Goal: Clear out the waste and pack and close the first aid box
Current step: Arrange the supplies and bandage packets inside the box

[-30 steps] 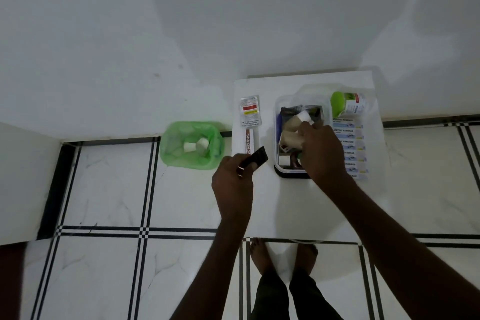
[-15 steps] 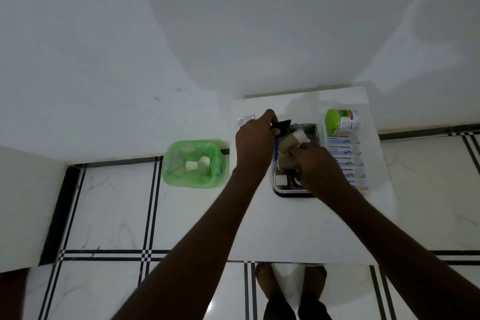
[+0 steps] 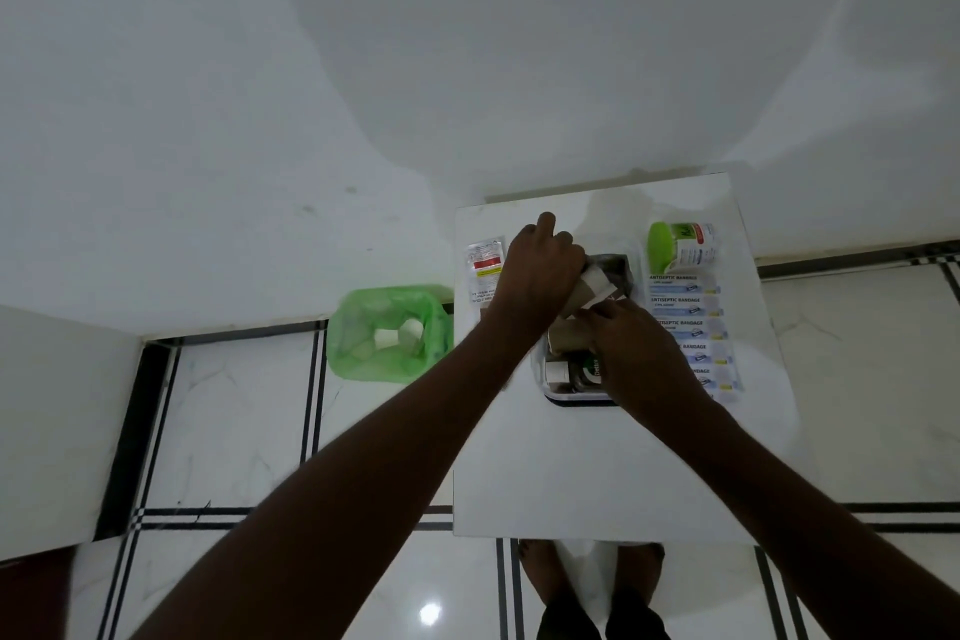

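Note:
The clear first aid box (image 3: pixel 581 398) with a dark blue base stands on the small white table (image 3: pixel 597 473). Inside it are tan bandage rolls (image 3: pixel 592 294), a Dettol bottle (image 3: pixel 592 369) and small white items. My left hand (image 3: pixel 540 270) is curled over the box's far left end, pressing a dark packet (image 3: pixel 615 268) in among the contents. My right hand (image 3: pixel 634 348) reaches into the box from the right, fingers closed on a bandage roll. Most of the box's inside is hidden by both hands.
A green-lidded jar (image 3: pixel 680 247) lies right of the box, above a strip of antiseptic bandages (image 3: pixel 688 327). A sachet with a red label (image 3: pixel 485 265) lies left of the box. A green-lined bin (image 3: pixel 389 333) holding white scraps stands on the floor, left of the table.
My left hand carried the dark packet from the table's near left up to the box's far end and lowered it in. My right hand stayed in the box on the rolls.

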The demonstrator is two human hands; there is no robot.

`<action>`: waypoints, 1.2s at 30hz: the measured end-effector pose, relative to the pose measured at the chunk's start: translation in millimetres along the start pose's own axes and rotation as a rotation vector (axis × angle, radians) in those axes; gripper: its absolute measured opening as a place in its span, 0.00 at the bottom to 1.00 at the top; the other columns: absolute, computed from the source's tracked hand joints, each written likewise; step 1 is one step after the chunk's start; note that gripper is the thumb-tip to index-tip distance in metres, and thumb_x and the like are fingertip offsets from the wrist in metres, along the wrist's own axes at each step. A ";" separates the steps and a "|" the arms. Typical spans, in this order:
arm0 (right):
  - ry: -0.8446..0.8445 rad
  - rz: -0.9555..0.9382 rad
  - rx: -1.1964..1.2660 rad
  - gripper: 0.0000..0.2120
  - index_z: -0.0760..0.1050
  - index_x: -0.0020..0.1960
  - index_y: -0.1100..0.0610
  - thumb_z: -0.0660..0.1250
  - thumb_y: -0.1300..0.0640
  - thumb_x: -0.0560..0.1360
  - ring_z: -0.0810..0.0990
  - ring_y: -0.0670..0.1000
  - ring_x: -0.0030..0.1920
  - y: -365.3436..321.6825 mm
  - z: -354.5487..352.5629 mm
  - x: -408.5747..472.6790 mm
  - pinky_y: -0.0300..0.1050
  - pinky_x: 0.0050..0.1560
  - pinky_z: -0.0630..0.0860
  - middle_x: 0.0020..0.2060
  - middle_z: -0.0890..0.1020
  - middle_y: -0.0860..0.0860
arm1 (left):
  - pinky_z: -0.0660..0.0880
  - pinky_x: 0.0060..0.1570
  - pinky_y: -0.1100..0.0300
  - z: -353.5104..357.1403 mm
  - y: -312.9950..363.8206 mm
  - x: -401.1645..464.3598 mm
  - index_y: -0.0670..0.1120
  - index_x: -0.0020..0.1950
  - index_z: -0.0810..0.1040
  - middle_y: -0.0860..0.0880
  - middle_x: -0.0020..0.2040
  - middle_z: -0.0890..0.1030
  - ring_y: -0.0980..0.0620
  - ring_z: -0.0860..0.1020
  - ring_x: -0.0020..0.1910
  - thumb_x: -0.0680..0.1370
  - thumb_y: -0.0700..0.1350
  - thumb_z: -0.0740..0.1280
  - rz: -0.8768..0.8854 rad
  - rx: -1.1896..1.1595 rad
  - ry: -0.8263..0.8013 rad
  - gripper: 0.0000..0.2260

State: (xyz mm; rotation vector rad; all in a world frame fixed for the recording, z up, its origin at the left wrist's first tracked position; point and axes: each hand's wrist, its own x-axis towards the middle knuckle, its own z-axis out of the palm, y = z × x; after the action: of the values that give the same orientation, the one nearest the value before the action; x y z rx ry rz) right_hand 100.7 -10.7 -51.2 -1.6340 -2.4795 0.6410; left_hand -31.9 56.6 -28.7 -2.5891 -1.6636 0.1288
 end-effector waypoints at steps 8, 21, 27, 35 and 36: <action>0.009 0.007 0.006 0.26 0.78 0.60 0.61 0.77 0.66 0.62 0.80 0.60 0.54 3.5 1.3 -1.5 0.52 0.54 0.78 0.53 0.83 0.58 | 0.64 0.30 0.60 7.5 -3.0 7.5 0.45 0.31 0.79 0.49 0.25 0.74 0.47 0.78 0.36 0.62 0.37 0.76 0.150 0.113 0.003 0.07; 0.045 0.005 0.030 0.24 0.78 0.58 0.62 0.77 0.67 0.62 0.81 0.61 0.52 -0.2 -4.3 -4.1 0.53 0.50 0.79 0.52 0.83 0.59 | 0.71 0.44 0.55 21.4 -3.3 -7.3 0.46 0.50 0.84 0.47 0.36 0.85 0.46 0.78 0.41 0.70 0.45 0.74 0.173 0.065 0.097 0.10; 0.051 0.011 0.026 0.23 0.77 0.60 0.61 0.73 0.66 0.66 0.79 0.59 0.55 4.2 -10.1 -2.1 0.52 0.52 0.78 0.55 0.82 0.58 | 0.70 0.44 0.52 11.7 -8.3 -18.6 0.48 0.47 0.85 0.50 0.36 0.84 0.45 0.77 0.43 0.74 0.43 0.66 -0.040 -0.003 0.182 0.08; -0.010 0.003 0.002 0.22 0.78 0.58 0.63 0.75 0.66 0.64 0.79 0.62 0.57 -1.2 -9.8 -3.2 0.55 0.54 0.78 0.55 0.82 0.60 | 0.67 0.44 0.54 7.6 0.3 -18.4 0.50 0.45 0.85 0.52 0.34 0.83 0.47 0.76 0.45 0.72 0.42 0.69 -0.014 0.082 0.041 0.06; -0.003 0.001 0.004 0.22 0.78 0.58 0.63 0.75 0.66 0.64 0.79 0.62 0.56 -0.3 -11.4 -3.3 0.55 0.53 0.78 0.54 0.82 0.60 | 0.68 0.45 0.53 7.4 -2.7 -18.9 0.50 0.47 0.85 0.52 0.35 0.84 0.46 0.76 0.45 0.73 0.43 0.69 -0.021 0.042 0.059 0.07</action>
State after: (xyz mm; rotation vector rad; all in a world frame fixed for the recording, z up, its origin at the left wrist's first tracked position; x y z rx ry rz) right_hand 105.4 -10.5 -40.3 -1.6345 -2.4785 0.6487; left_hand -42.9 40.6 -35.1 -2.5192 -1.6493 0.0847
